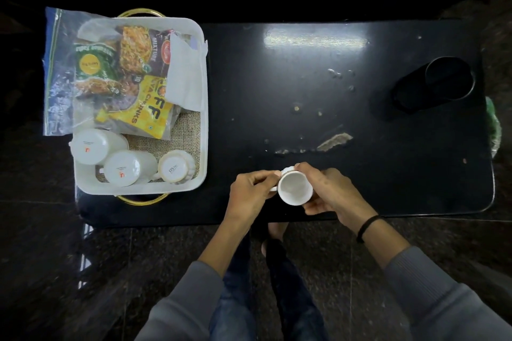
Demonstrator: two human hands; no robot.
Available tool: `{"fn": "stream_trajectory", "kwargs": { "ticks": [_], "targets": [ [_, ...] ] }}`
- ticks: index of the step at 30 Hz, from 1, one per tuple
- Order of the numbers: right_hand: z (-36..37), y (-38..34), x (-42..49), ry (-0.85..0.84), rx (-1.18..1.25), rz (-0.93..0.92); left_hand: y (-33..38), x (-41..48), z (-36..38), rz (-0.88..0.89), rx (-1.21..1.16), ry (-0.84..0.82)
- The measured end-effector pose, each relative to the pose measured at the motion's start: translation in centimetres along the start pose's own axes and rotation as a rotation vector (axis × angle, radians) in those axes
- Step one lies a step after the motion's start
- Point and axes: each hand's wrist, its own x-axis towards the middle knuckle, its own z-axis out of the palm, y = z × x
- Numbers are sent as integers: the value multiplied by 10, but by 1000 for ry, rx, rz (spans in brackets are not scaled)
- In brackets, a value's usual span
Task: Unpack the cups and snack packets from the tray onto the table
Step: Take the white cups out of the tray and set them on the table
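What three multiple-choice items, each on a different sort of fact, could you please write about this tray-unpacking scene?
1. Where on the black table is the white tray?
A. left end
B. middle
C. right end

2. How many cups stand upside down in the tray?
A. one
B. three
C. five

3. What is the state of the small white cup?
A. resting unheld
B. gripped from both sides
C. stacked on another cup

Answers:
1 A: the tray sits at the table's left end.
2 B: three bases face up there.
3 B: the left hand and right hand both hold it.
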Motion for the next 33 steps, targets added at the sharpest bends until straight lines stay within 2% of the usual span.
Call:
{"fn": "stream_trajectory", "kwargs": {
  "ticks": [6, 13, 17, 22, 26, 28, 31, 33],
  "targets": [
    [-3, -7, 1, 182, -392, -168, 4, -5, 1, 5, 19, -14],
    [8, -26, -5, 313, -603, -352, 14, -15, -8, 37, 188, -14],
    [26, -40, -13, 325, -688, -489, 27, -25, -22, 131, 338, 109],
    [62, -65, -24, 223, -712, -671, 42, -35, -57, 324, 400, 306],
    [96, -85, -28, 55, -639, -816, 46, -39, -93, 499, 658, 533],
    [113, -92, -28, -41, -605, -859, 46, -37, -111, 524, 774, 526],
    [133, -98, -27, -147, -577, -857, 45, -33, -127, 445, 851, 385],
    [141, -100, -24, -173, -583, -839, 42, -29, -130, 409, 939, 348]
  ]
}}
